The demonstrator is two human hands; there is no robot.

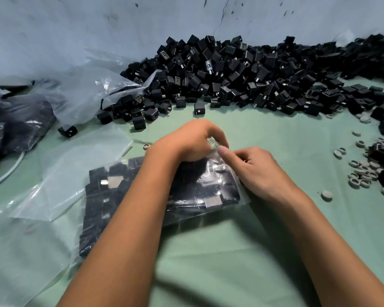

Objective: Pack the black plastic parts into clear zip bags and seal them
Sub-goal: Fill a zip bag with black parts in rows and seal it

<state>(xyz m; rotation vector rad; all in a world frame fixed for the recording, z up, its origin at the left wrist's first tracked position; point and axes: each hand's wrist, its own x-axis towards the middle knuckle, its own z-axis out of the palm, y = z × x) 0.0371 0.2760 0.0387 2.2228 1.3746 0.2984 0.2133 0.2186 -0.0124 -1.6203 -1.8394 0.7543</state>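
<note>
Both forearms reach forward; left hand point(186, 140) and right hand point(259, 171) fingers pinch the filled bag point(124, 196) (far edge).

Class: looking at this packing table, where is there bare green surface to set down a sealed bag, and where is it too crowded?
Free: the green cloth between the forearms, and the strip between the hands and the black parts pile. Crowded: empty clear bags left, grey rings right.
</note>
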